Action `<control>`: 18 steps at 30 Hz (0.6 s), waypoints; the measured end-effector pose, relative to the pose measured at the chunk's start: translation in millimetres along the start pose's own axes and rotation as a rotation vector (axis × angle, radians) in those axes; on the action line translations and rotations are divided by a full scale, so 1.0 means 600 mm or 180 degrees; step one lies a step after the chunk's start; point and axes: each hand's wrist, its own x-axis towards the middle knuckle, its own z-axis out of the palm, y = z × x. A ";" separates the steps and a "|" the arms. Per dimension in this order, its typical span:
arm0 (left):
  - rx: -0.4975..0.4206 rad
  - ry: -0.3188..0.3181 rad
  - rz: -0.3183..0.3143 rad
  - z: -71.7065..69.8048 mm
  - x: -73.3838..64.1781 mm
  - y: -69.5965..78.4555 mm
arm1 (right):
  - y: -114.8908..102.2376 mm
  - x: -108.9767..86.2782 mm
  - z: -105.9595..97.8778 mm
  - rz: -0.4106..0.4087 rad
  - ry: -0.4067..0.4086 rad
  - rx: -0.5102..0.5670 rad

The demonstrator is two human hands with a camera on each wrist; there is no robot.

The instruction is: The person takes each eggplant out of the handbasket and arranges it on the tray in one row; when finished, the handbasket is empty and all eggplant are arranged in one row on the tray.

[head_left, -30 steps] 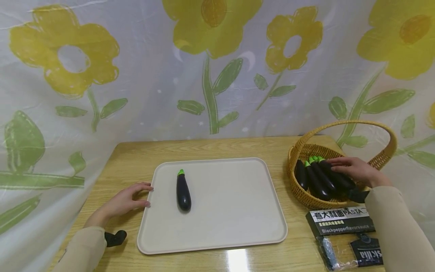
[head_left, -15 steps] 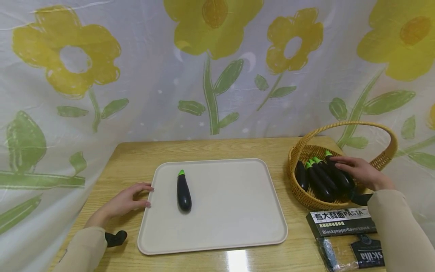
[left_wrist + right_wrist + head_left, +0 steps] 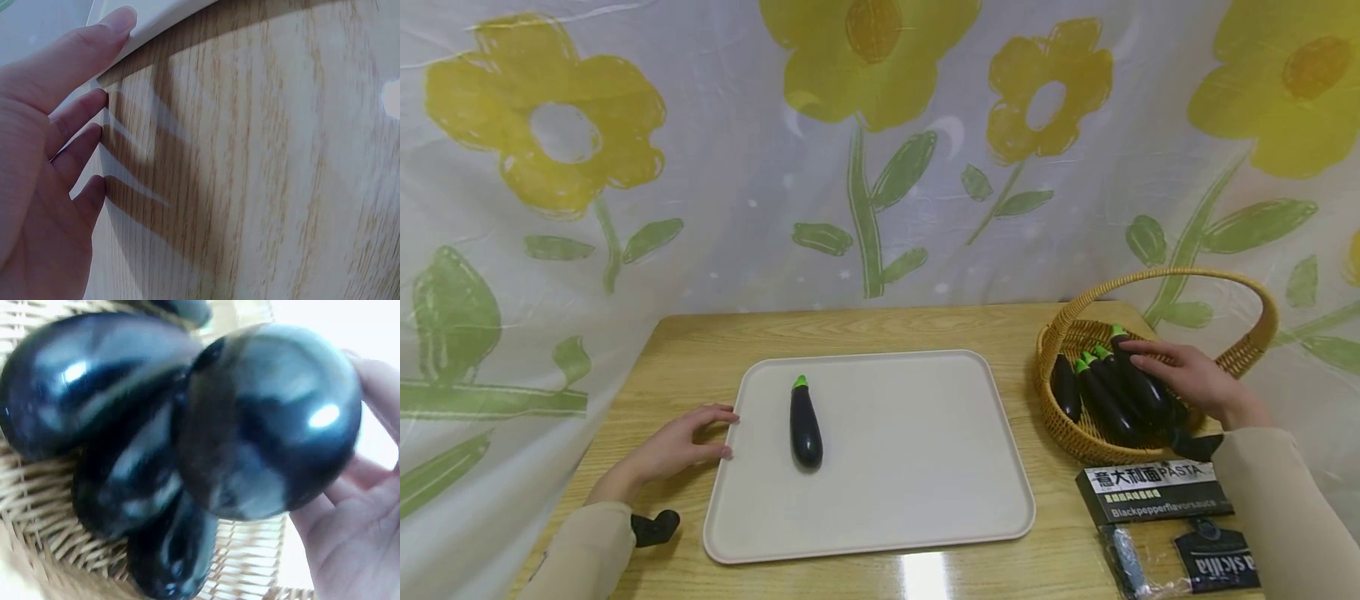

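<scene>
My right hand (image 3: 1201,382) grips a dark purple eggplant (image 3: 1142,385) with a green cap, over the basket. In the right wrist view the blunt end of that eggplant (image 3: 269,425) fills the middle, with fingers along its right side. Several other eggplants (image 3: 1105,408) lie beneath and beside it in the wicker basket (image 3: 1060,437). At the left edge of the white tray (image 3: 910,467), my left hand (image 3: 666,446) rests with loosely bent fingers, its thumb at the rim in the left wrist view. A single eggplant (image 3: 806,427) lies on the tray's left part.
The basket's tall arched handle (image 3: 1172,271) rises over the right hand. In front of the basket are a black pasta box (image 3: 1157,496) and a clear packet with a black label (image 3: 1213,560). A flowered cloth (image 3: 730,167) hangs behind the wooden table (image 3: 700,337).
The eggplant in my right hand has shifted up and away from its neighbours, its green cap now standing apart. My left hand and the tray have stayed in place.
</scene>
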 end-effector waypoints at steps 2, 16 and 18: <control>0.0000 -0.0010 -0.0016 0.000 0.000 -0.001 | -0.010 0.000 0.000 0.0084 0.0065 0.0008; 0.0061 0.0003 0.0009 -0.001 -0.001 0.004 | -0.077 -0.026 0.022 0.0214 0.0222 0.0358; 0.0055 0.0015 0.0024 -0.001 -0.002 0.005 | -0.086 -0.033 0.025 0.0212 0.0200 0.0354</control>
